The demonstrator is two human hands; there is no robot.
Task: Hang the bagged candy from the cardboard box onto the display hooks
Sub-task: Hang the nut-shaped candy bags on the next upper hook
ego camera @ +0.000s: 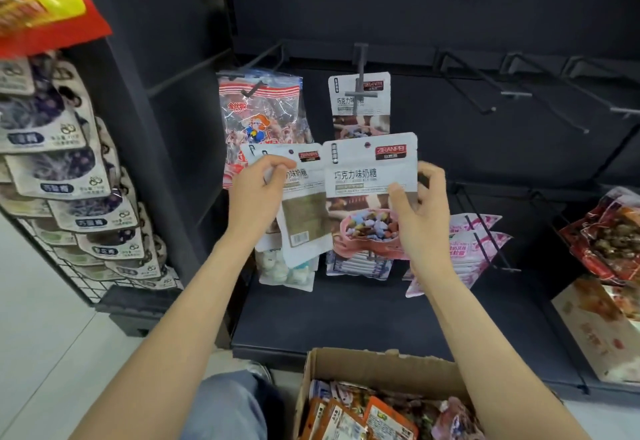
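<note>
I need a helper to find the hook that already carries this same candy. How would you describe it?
On the dark back panel, look along the upper row of hooks. The hook sits directly above the bag in the right hand. It alone carries a matching white bag; hooks to its right hang bare.

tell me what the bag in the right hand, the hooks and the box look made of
Bag in the right hand: seemingly matte printed plastic film, flat and sealed at the edges, with a punched hang hole.
Hooks: thin dark rods, probably painted or coated metal wire.
Box: brown cardboard, raw dull surface with a bent flap.
</note>
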